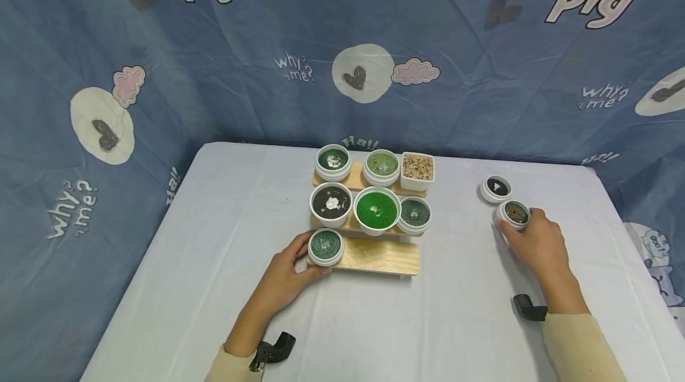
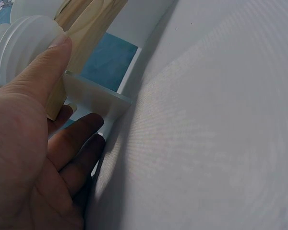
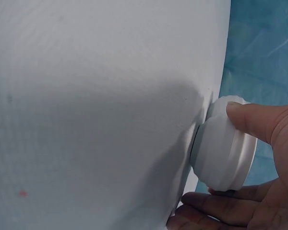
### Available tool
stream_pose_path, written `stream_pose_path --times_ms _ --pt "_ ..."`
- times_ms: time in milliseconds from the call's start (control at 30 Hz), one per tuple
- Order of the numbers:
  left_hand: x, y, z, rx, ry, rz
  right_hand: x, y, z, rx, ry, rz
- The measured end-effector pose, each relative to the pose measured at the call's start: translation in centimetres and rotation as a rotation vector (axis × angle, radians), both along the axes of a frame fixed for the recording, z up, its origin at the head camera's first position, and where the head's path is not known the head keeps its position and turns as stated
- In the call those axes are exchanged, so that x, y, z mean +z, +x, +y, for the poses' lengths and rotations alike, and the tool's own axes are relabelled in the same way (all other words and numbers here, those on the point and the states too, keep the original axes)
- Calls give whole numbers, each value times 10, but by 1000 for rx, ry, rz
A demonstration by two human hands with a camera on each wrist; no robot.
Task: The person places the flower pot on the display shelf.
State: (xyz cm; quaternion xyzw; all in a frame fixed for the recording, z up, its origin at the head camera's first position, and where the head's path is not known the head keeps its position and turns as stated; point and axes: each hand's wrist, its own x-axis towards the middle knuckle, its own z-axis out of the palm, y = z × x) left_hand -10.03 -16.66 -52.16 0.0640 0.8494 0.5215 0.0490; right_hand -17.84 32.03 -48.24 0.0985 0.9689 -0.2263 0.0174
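My left hand point(image 1: 286, 278) holds a round white cup with speckled green filling point(image 1: 325, 245) at the left end of the lowest step of a wooden tiered stand point(image 1: 380, 256). In the left wrist view, the thumb presses the white cup point(image 2: 31, 43) while the lower fingers extend beside the stand's translucent support point(image 2: 93, 91). Off to the right, my right hand point(image 1: 543, 248) grips a small white cup with green-brown filling point(image 1: 516, 213) between thumb and fingers. Its ridged side point(image 3: 223, 153) shows in the right wrist view, close to the white tablecloth.
Just behind the right hand's cup stands another small dark-filled cup point(image 1: 497, 187). The upper steps carry several round cups, among them a bright green one point(image 1: 377, 210), and a square dish of tan crumbs point(image 1: 417, 169). A blue printed cloth point(image 1: 299, 19) hangs behind the table.
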Motion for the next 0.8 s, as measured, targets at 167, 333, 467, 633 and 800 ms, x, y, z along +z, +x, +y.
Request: stream_pose_path --times_ms 167,333,467,633,800 --pt "1 0 0 2 6 -12 0 0 0 2 -5 -3" --pt "1 0 1 1 10 -15 1 1 0 4 -11 6" --pt "1 0 1 1 7 -15 2 3 1 6 -15 -5" --pt "1 0 1 4 -1 -15 5 5 -1 9 -18 -28" --pt "2 1 1 4 -1 -15 7 9 -2 16 -20 -51"
